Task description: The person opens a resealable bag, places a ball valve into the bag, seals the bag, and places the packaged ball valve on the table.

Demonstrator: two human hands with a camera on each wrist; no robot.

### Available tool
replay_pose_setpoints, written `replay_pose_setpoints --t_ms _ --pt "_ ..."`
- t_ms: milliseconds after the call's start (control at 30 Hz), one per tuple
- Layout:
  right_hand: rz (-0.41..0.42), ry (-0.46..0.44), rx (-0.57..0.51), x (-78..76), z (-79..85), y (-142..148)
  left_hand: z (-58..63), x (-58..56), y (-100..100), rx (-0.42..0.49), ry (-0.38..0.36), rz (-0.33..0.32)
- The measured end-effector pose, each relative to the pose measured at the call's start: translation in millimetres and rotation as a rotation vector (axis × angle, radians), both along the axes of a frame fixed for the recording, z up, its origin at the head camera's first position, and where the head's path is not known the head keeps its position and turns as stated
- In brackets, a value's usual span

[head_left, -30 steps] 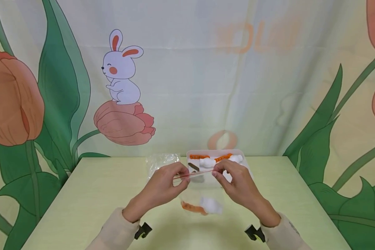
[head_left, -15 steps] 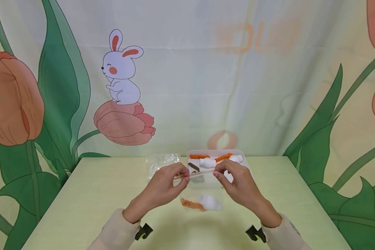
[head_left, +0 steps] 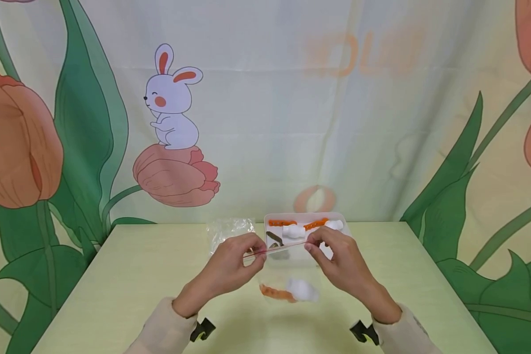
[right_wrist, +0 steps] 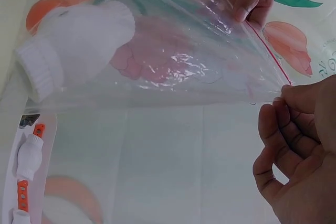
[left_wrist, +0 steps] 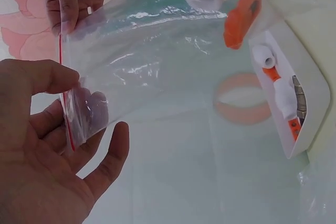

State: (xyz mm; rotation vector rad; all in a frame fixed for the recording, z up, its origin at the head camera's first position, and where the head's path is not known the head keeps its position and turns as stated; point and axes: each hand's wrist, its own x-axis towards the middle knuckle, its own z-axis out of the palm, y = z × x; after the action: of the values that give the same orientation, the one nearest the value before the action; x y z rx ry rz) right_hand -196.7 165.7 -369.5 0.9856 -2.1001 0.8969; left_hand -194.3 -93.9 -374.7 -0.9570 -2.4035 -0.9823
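Note:
A clear zip bag (left_wrist: 147, 72) with a red seal line hangs above the table between both hands. Inside it are a white plastic pipe fitting (right_wrist: 79, 45) and an orange handle-like piece with holes (head_left: 276, 293), lying at the bottom of the bag. My left hand (head_left: 232, 263) pinches the red-lined top edge toward its left end, thumb on one side and fingers behind. The corner at the other end of that edge is pinched between thumb and fingertips of my right hand (head_left: 342, 263). In the right wrist view the right hand's other fingers are loosely bent.
Behind the hands stands a white tray (head_left: 304, 215) holding more white fittings (head_left: 294, 231), orange pieces (head_left: 282, 222) and dark metal parts (head_left: 274, 238). Left of it lies crumpled clear plastic (head_left: 230, 231). A printed curtain (head_left: 265, 123) hangs at the table's back edge.
My right hand has shifted slightly right along the bag's top edge, and the left hand slightly left and down. The bag's contents have swung a little to the right.

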Motion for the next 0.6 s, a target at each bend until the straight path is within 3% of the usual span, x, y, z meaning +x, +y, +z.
replay_pose_setpoints --t_ms 333,600 --pt "-0.009 0.001 -0.012 -0.6 -0.4 1.8 -3.1 0.0 -5.4 -0.008 -0.049 0.03" --pt "-0.015 -0.007 -0.008 -0.6 -2.4 3.9 -5.1 0.0 -7.2 0.001 -0.029 0.02"
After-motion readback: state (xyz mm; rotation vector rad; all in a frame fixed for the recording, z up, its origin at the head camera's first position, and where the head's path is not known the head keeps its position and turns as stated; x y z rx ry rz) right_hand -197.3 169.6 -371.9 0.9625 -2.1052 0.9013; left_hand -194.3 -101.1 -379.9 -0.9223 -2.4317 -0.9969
